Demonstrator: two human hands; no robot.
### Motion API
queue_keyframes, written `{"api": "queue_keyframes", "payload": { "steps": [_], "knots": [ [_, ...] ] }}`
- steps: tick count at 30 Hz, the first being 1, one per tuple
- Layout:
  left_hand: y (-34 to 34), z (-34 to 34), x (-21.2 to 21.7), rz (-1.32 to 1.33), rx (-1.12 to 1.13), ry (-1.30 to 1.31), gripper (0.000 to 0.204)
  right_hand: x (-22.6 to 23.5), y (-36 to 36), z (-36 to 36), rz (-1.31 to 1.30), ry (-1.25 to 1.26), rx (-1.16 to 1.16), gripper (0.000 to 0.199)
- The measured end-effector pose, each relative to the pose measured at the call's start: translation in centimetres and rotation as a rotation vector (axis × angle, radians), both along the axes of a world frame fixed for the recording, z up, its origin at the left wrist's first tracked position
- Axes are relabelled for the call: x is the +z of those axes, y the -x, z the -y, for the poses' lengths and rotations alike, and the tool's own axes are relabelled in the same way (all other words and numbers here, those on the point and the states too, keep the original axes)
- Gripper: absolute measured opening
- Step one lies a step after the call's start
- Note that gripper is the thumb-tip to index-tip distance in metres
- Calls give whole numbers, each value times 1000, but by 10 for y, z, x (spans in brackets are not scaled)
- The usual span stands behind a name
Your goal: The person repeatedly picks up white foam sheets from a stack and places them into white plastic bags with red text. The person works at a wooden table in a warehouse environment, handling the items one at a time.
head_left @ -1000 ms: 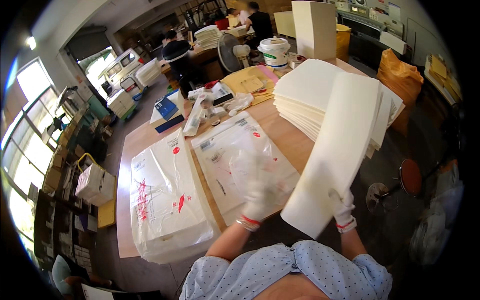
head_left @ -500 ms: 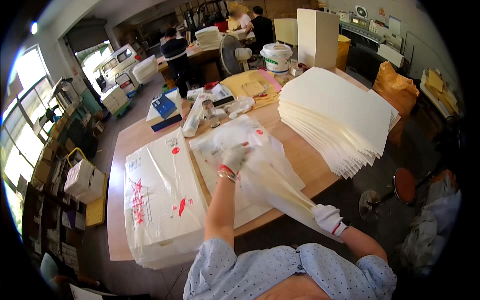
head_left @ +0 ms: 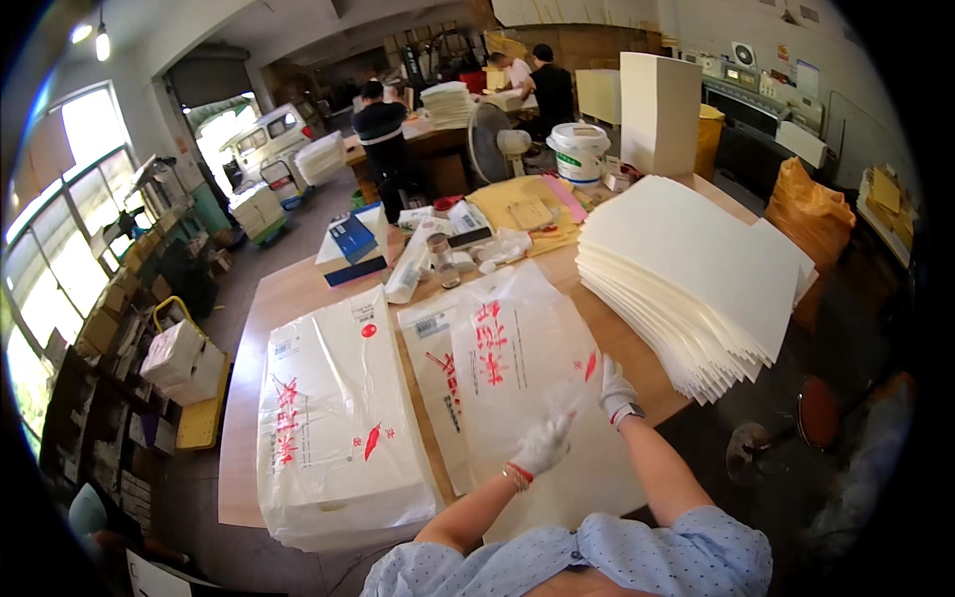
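Observation:
A translucent plastic bag (head_left: 537, 338) with red printing is spread in front of me, over another printed bag (head_left: 426, 328) and pale sheets. My right hand (head_left: 618, 390), in a white glove, is closed on the bag's right edge. At its near edge, my left hand (head_left: 540, 448), gloved with fingertips showing, has its fingers together on the plastic. To the left lies a thick stack wrapped in a printed plastic bag (head_left: 338, 398). A fanned stack of large cream sheets (head_left: 686, 269) rests at the table's right side.
Behind the bags stand a glass jar (head_left: 443, 261), a blue box (head_left: 353, 237), brown envelopes (head_left: 522, 207), a white bucket (head_left: 579, 151) and a fan (head_left: 489, 142). A tall paper block (head_left: 659, 114) rises at the back. A stool (head_left: 818, 413) stands right of the table (head_left: 239, 438). Several people work farther back.
My right hand has come up from the lower right to the bag's edge. My left hand has drawn back toward me. The bag, bunched earlier, now lies spread with its printing showing.

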State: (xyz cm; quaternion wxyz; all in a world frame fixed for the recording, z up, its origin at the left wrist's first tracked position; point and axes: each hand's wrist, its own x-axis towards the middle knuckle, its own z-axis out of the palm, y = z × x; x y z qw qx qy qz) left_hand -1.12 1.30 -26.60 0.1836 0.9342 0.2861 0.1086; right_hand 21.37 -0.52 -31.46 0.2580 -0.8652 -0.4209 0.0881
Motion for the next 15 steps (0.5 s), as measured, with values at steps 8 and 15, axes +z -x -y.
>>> {"api": "queue_keyframes", "payload": {
  "steps": [8, 15],
  "knots": [
    [99, -99, -102, 315, 806, 251, 25, -95, -84, -11, -11, 231, 153, 58],
    [136, 5, -69, -16, 937, 177, 22, -91, -34, 90, -94, -28, 305, 73]
  ]
}}
